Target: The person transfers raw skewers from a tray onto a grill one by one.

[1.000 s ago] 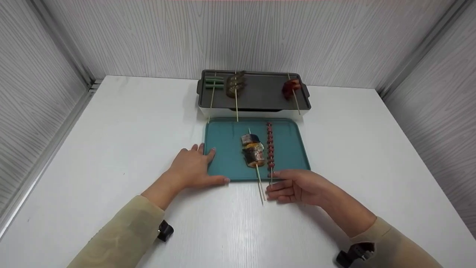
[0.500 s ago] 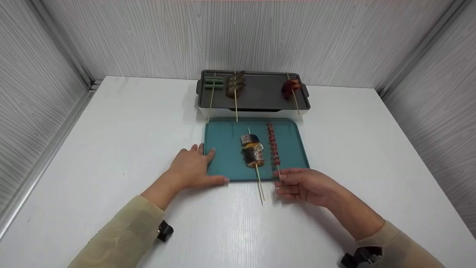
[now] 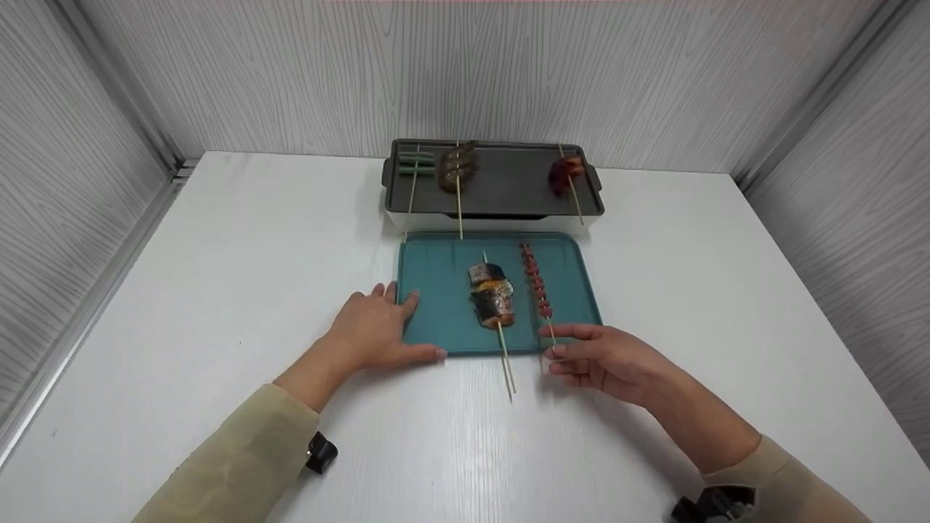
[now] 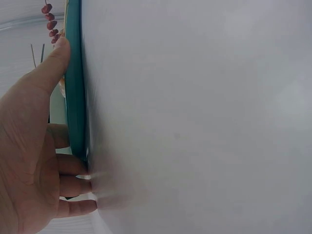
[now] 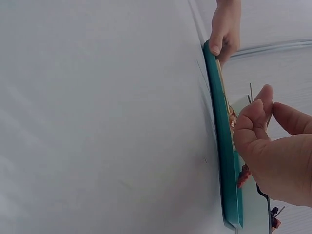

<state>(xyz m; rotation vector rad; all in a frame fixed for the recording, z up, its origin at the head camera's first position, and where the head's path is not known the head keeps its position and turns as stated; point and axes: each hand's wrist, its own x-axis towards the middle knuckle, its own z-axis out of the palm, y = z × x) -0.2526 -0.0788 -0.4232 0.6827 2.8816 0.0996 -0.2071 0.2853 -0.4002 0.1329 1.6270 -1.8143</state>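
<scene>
My right hand (image 3: pixel 614 363) pinches the bare lower end of a thin skewer of small red pieces (image 3: pixel 534 280), which slants over the right part of a teal tray (image 3: pixel 436 312). In the right wrist view, that hand (image 5: pixel 273 151) has its thumb against its forefinger and the other fingers bent. My left hand (image 3: pixel 370 330) rests at the tray's front left corner. Its thumb lies along the front rim and its fingers along the left side, as the left wrist view also shows. Between the hands, a skewer of browned, dark-skinned chunks (image 3: pixel 494 298) lies on the tray, its stick overhanging the front.
A dark grill plate (image 3: pixel 508 178) on a white base stands right behind the tray. It bears a skewer of green sticks (image 3: pixel 416 165), one of brownish pieces (image 3: pixel 458 171) and, at the right, one of red-brown pieces (image 3: pixel 566 174). Panelled walls (image 3: pixel 479 73) enclose the white table.
The right hand has closed its fingers on the red skewer's stick and shifted it to the right, so the skewer now slants. The left hand and the tray have stayed in place.
</scene>
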